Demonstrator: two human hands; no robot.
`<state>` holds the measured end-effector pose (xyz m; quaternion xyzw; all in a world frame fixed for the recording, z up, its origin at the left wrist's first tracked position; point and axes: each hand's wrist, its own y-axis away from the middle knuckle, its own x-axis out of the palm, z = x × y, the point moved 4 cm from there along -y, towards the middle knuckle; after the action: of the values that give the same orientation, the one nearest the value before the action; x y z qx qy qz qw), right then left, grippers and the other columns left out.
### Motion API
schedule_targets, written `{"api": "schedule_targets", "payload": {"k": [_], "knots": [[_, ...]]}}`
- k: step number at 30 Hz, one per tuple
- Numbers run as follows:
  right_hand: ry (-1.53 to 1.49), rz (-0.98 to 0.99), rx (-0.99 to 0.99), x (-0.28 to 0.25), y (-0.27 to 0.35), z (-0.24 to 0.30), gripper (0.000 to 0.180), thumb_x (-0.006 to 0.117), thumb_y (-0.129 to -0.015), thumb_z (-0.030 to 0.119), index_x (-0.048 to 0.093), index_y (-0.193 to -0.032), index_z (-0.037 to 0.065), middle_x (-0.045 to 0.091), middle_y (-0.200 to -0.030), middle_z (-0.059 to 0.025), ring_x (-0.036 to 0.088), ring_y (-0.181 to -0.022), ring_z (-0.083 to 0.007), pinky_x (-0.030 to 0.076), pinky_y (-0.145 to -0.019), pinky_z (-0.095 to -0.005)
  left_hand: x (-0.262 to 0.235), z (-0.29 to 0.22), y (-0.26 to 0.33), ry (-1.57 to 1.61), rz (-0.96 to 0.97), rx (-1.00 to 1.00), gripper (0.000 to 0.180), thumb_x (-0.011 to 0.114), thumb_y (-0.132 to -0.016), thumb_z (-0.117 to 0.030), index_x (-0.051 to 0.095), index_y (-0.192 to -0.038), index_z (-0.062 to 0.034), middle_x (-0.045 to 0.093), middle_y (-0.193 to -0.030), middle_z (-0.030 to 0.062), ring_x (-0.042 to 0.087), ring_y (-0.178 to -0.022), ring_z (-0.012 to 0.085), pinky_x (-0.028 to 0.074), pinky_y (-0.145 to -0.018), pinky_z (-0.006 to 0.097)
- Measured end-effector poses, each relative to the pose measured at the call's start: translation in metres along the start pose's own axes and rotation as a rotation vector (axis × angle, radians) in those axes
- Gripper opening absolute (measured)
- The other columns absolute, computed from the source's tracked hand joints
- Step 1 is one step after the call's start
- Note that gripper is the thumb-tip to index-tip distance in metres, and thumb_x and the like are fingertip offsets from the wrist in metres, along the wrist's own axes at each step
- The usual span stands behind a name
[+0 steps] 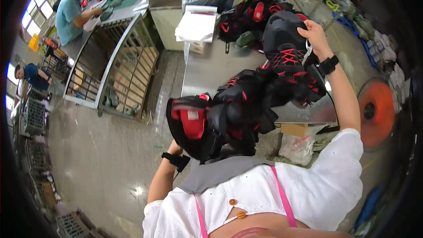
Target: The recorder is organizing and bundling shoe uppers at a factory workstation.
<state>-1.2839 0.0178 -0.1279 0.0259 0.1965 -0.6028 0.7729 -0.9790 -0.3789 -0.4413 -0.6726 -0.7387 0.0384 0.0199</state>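
My right hand (313, 35), upper right of the frame, is curled on the top black shoe upper (286, 39) with red lacing, fingers on its rim. My left hand (175, 147), centre frame, is mostly hidden under the stack of black-and-red uppers (229, 114) it carries; grip cannot be told. The stack runs diagonally from centre to upper right, over the steel bench (211, 68).

Your right hand (313, 35) grips a matt black shoe upper (284, 39) of synthetic cloth with red laces. The stacked uppers (229, 114) look the same fabric. The table (211, 68) is smooth, dull grey metal; the floor (110, 158) glossy concrete.
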Motion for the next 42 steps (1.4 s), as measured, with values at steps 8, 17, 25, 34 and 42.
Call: {"api": "schedule_targets", "payload": {"k": [8, 17, 25, 34, 42], "knots": [[0.012, -0.238, 0.124, -0.080, -0.078, -0.123, 0.016, 0.064, -0.080, 0.015, 0.059, -0.084, 0.001, 0.060, -0.072, -0.0021, 0.052, -0.056, -0.0099, 0.041, -0.052, -0.0224, 0.019, -0.075, -0.023, -0.326, 0.045, -0.603, 0.072, 0.068, -0.074, -0.031, 0.033, -0.129, -0.0006, 0.056, -0.098, 0.0204, 0.060, -0.072, 0.0174, 0.049, -0.054, 0.028], [0.352, -0.196, 0.450, -0.077, -0.008, -0.199, 0.041, 0.061, -0.069, 0.002, 0.049, -0.107, -0.002, 0.058, -0.078, -0.0084, 0.055, -0.058, -0.0150, 0.045, -0.053, -0.0288, 0.010, -0.030, -0.033, -0.602, 0.002, -0.146, 0.090, 0.066, -0.074, -0.012, 0.003, -0.138, -0.0126, 0.031, -0.128, 0.0173, 0.056, -0.092, 0.0255, 0.050, -0.076, 0.033], [0.547, 0.169, -0.134, 0.124, 0.174, -0.048, 0.031, 0.064, -0.069, 0.012, 0.057, -0.098, 0.003, 0.059, -0.085, -0.0088, 0.059, -0.080, -0.0197, 0.048, -0.067, -0.0293, 0.011, -0.064, -0.097, 0.475, -0.020, -0.240, 0.071, 0.052, -0.082, 0.003, 0.011, -0.138, -0.0094, 0.033, -0.130, 0.0119, 0.056, -0.095, 0.0198, 0.046, -0.075, 0.026], [0.763, 0.047, 0.123, 0.210, 0.287, -0.089, 0.087, 0.076, -0.059, 0.023, 0.030, -0.130, 0.006, 0.033, -0.125, -0.0154, 0.049, -0.100, -0.0362, 0.047, -0.075, -0.0395, -0.002, -0.124, -0.055, -0.711, -0.096, 0.390, 0.082, 0.075, -0.064, -0.017, 0.028, -0.129, -0.0006, 0.025, -0.134, 0.0238, 0.025, -0.124, 0.0400, 0.023, -0.102, 0.045], [0.776, -0.047, 0.248, 0.219, 0.301, -0.147, 0.099, 0.078, -0.057, 0.028, 0.018, -0.133, 0.002, 0.027, -0.133, -0.0195, 0.054, -0.094, -0.0393, 0.048, -0.074, -0.0433, 0.052, -0.031, 0.051, -0.933, 0.127, 0.207, 0.083, 0.079, -0.052, -0.038, 0.043, -0.116, 0.0011, 0.027, -0.131, 0.0210, 0.024, -0.118, 0.0434, 0.024, -0.096, 0.051]]}}
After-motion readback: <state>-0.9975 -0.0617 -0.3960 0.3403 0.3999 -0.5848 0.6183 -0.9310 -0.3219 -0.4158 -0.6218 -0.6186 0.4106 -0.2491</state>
